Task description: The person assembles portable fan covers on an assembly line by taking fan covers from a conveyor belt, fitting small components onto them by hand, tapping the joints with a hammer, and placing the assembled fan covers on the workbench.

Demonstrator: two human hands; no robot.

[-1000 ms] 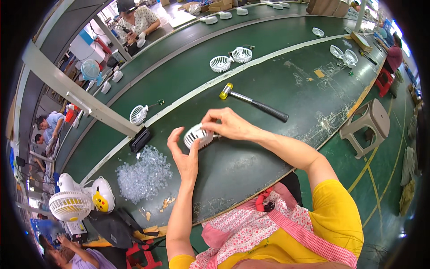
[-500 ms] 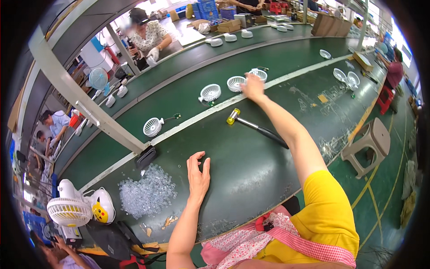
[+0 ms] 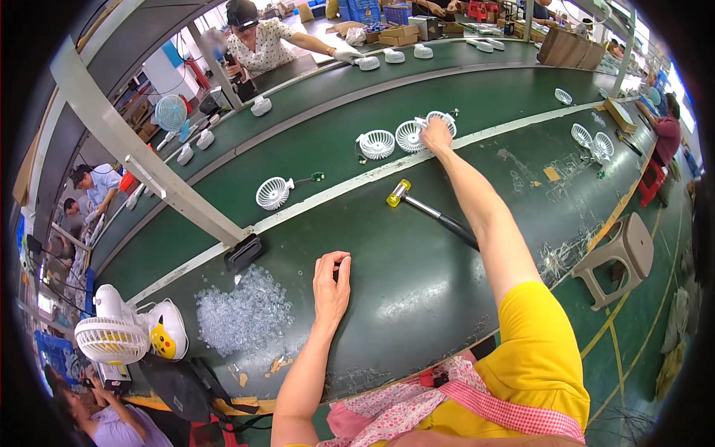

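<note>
My right hand (image 3: 437, 137) reaches far over the bench to a white round fan housing (image 3: 444, 119) with slatted sides. The fingers close at its near rim; their exact grip is partly hidden. Close by on the left sits a second fan housing (image 3: 410, 137), almost touching my fingers. Two more housings, a slatted one (image 3: 376, 144) and one with a wired green board (image 3: 274, 193), lie further left on the green belt. My left hand (image 3: 331, 287) hovers or rests over the near bench, holding nothing, fingers loosely bent and thumb apart.
A yellow-headed hammer (image 3: 399, 193) lies mid-bench. Small clear plastic pieces (image 3: 244, 311) are heaped left of my left hand, near a white desk fan (image 3: 112, 339). A metal post (image 3: 149, 160) rises at the left. Two housings (image 3: 593, 141) lie at the right. Across the belt, a co-worker's gloved hand (image 3: 348, 55) touches a white part.
The housings on the belt have shifted right, and the gap between the two middle ones has narrowed. My left fingers bend a little more. Across the belt, the co-worker's arm has stretched out.
</note>
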